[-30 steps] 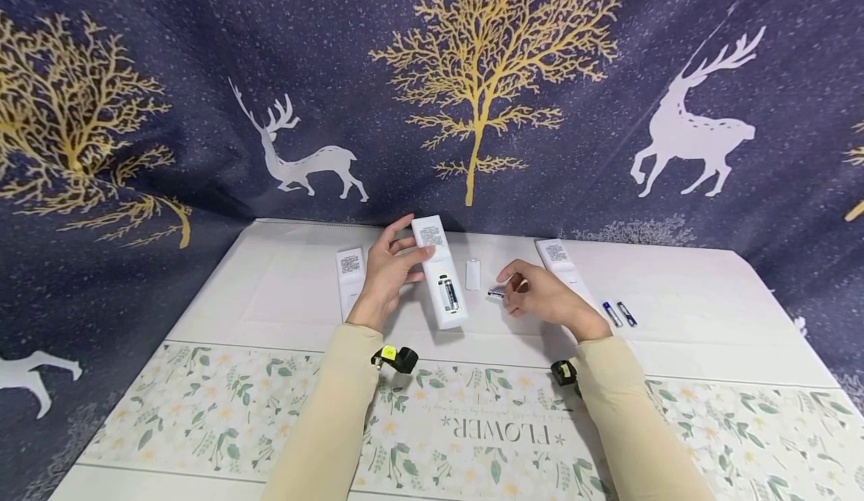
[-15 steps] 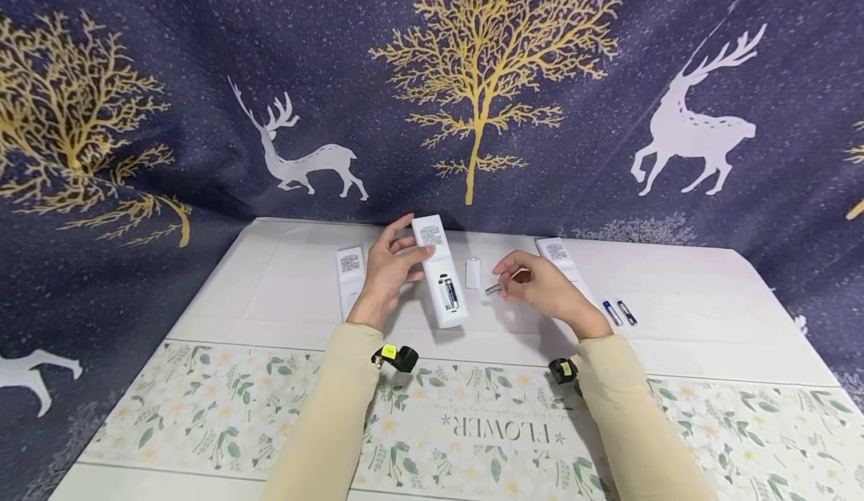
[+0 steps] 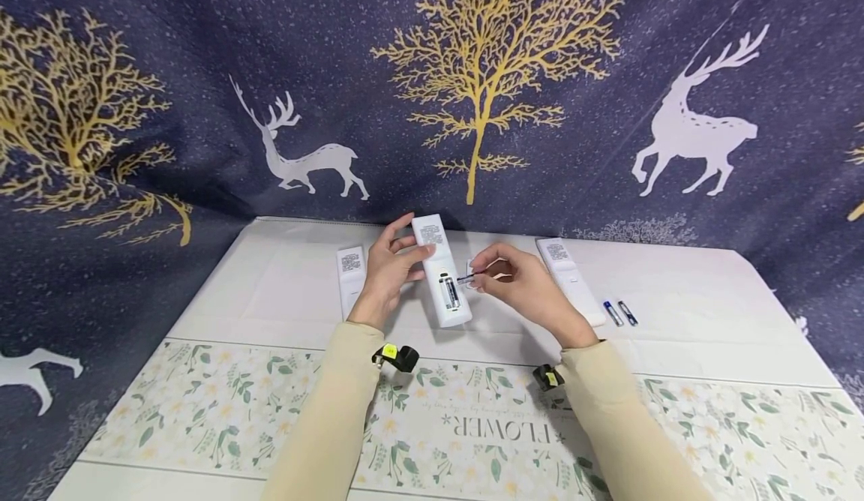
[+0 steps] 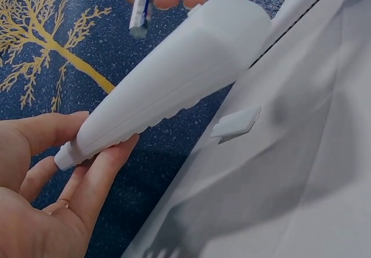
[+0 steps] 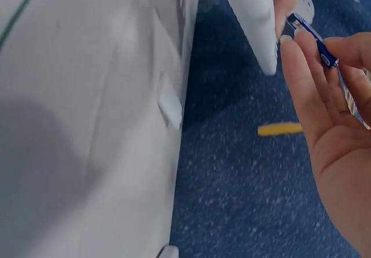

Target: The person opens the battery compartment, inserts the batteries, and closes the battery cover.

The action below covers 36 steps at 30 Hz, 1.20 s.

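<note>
While the remote (image 3: 437, 259) is held tilted above the surface (image 3: 283, 291) between thumb and fingers of the left hand (image 3: 388, 277), a battery (image 5: 313, 40) is pinched in the right hand (image 3: 518, 283), close beside the open bay (image 3: 445, 296). Both hands are partly curled round these things. The remote is judged light, stiff and slightly slippery, best gripped by its long edges; the slim, rigid battery is probably best taken near one end.

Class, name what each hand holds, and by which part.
Left hand: remote control, by its labelled end. Right hand: battery, near its blue end.
</note>
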### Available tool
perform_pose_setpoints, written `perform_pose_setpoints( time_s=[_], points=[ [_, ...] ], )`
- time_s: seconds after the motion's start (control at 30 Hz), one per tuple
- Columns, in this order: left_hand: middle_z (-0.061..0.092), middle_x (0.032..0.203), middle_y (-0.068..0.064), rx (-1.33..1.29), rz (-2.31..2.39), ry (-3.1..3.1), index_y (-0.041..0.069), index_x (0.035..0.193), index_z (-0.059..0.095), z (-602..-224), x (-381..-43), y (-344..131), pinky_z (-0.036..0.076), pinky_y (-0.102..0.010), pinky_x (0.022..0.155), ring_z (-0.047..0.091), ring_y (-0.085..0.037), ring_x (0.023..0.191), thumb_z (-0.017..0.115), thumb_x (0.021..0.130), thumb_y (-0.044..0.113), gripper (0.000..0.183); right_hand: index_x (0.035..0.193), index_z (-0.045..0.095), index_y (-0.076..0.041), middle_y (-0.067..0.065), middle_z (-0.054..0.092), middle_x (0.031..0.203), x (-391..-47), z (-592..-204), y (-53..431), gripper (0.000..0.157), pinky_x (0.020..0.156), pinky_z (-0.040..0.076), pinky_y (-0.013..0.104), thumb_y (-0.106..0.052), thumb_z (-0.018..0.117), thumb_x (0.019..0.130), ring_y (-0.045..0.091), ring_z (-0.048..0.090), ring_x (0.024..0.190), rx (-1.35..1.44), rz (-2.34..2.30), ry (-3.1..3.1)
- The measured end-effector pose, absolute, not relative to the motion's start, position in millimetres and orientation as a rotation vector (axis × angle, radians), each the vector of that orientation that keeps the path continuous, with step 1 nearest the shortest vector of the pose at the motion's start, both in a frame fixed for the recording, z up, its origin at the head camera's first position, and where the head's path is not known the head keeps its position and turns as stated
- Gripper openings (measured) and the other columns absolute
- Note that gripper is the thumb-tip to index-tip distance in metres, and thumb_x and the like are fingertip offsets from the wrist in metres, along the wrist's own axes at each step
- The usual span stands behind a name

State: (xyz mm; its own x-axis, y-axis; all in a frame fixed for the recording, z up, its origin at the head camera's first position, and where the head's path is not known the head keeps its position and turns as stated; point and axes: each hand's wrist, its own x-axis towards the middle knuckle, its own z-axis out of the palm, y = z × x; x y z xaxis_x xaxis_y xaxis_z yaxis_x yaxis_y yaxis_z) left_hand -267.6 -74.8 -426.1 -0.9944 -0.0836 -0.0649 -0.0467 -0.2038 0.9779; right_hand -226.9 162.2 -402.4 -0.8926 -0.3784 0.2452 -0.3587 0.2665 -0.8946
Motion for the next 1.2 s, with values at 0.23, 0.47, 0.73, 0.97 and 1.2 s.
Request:
perform_pose_setpoints(
  time_s=[0.23, 0.47, 0.73, 0.97, 1.2],
  points=[
    [0.066, 0.12, -0.012, 0.153, -2.407, -1.964, 0.023, 0.155, 0.056, -425.5, -267.9, -74.1, 0.061, -0.024, 0.058, 0.072, -0.018, 0.089, 0.08, 0.09, -0.006, 0.075, 0.11, 0.072, -0.002, 0.01, 0.071, 0.109, -223.1, -409.1, 147.5, 0.019, 0.084, 0.064, 0.034, 0.009, 0.074, 0.095, 0.025, 0.072, 0.096, -0.91, -1.676, 2.577],
    [0.066, 0.12, -0.012, 0.159, -2.404, -1.969, 0.024, 0.154, 0.057, -424.5, -267.6, -74.8, 0.062, -0.024, 0.058, 0.072, -0.019, 0.086, 0.08, 0.089, -0.005, 0.074, 0.11, 0.072, -0.003, 0.008, 0.071, 0.108, -219.8, -408.9, 142.4, 0.021, 0.08, 0.064, 0.035, 0.01, 0.074, 0.094, 0.024, 0.071, 0.094, -0.981, -1.648, 2.612],
    [0.066, 0.119, -0.011, 0.162, -2.42, -1.96, 0.026, 0.153, 0.058, -424.5, -267.4, -74.9, 0.061, -0.024, 0.057, 0.072, -0.018, 0.089, 0.081, 0.089, -0.005, 0.074, 0.11, 0.073, -0.003, 0.007, 0.074, 0.108, -218.8, -408.9, 138.6, 0.019, 0.078, 0.064, 0.035, 0.008, 0.075, 0.095, 0.022, 0.069, 0.092, -0.982, -1.609, 2.65],
    [0.066, 0.122, -0.013, 0.15, -2.418, -1.967, 0.023, 0.155, 0.056, -425.3, -266.7, -74.6, 0.062, -0.025, 0.058, 0.072, -0.018, 0.091, 0.08, 0.089, -0.005, 0.076, 0.111, 0.075, -0.006, 0.004, 0.076, 0.107, -219.7, -412.7, 134.4, 0.017, 0.073, 0.063, 0.036, 0.004, 0.075, 0.097, 0.019, 0.068, 0.089, -0.982, -1.589, 2.679],
    [0.066, 0.122, -0.014, 0.141, -2.42, -1.969, 0.023, 0.154, 0.057, -425.8, -266.8, -73.5, 0.062, -0.025, 0.059, 0.072, -0.018, 0.09, 0.08, 0.089, -0.006, 0.075, 0.115, 0.075, -0.004, 0.003, 0.078, 0.104, -219.5, -415.0, 130.6, 0.021, 0.072, 0.063, 0.04, 0.002, 0.078, 0.095, 0.019, 0.07, 0.088, -0.996, -1.583, 2.73]
  ],
)
